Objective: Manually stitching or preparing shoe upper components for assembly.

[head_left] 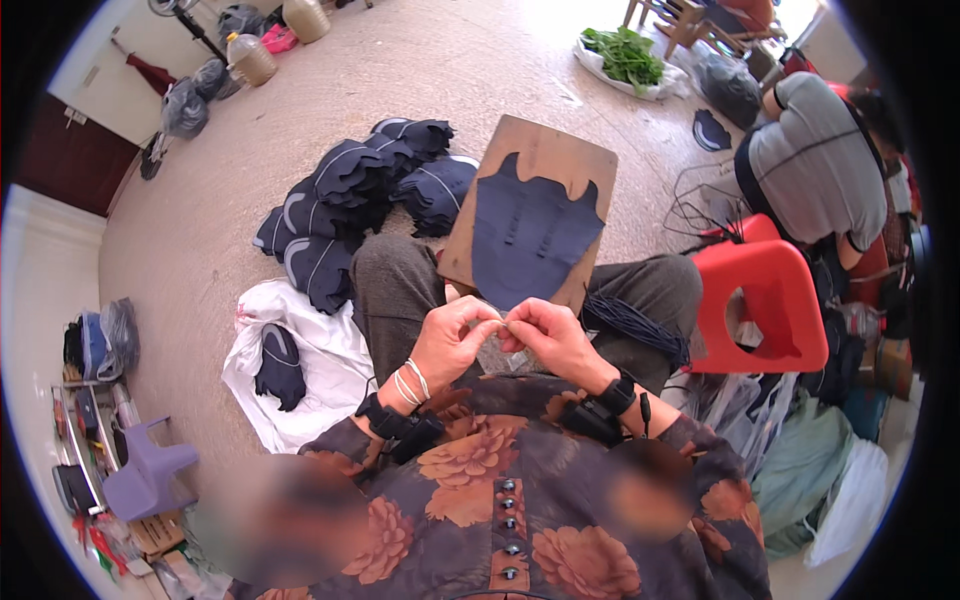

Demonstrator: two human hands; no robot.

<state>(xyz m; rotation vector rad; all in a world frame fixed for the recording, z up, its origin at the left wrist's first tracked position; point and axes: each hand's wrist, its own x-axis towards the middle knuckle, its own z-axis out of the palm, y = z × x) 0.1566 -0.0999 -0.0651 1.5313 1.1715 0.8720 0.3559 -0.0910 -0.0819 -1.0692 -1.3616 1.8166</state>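
Observation:
My left hand [452,338] and my right hand [556,340] meet in front of my lap with their fingertips pinched together. Whatever lies between the fingers is too small to make out. Just beyond them, a wooden board [545,142] leans across my knees. On it lies a dark navy shaped piece of fabric [535,240], with a jagged upper edge and two rows of small slits or marks. Its lower tip reaches close to my fingers. A bundle of dark cords [635,328] rests over my right thigh, beside the right hand.
Several stacks of dark cut pieces [345,180] lie on the floor beyond my left knee. A white sack [320,370] carries another dark bundle [280,365]. At right stand a red plastic stool [800,310] and a bent-over person [815,150]. Leafy greens [625,58] lie farther off.

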